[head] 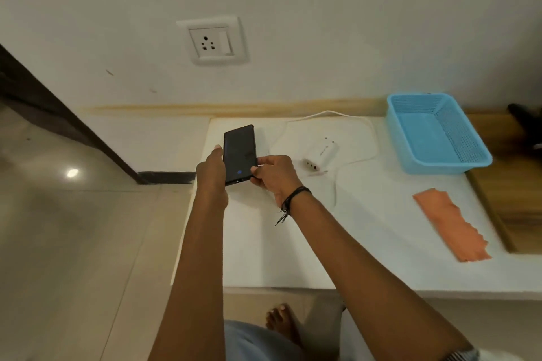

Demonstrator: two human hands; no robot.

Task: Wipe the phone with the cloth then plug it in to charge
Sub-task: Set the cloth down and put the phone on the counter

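Black phone (240, 152) pinched between left hand (211, 176), right hand (274, 174) grip.

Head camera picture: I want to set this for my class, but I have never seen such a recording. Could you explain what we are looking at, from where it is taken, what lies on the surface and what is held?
There is no machine here. A person wears one wide-angle camera on the head, so you look forward and down along both bare arms. The left hand and the right hand together hold a black phone, its dark screen facing up, above a white surface. On that surface lie a white charger with its white cable, a blue basket that looks empty, and an orange cloth, flat and untouched, to the right. A wall socket with nothing plugged in sits above. Whether the cable already reaches the phone cannot be told.
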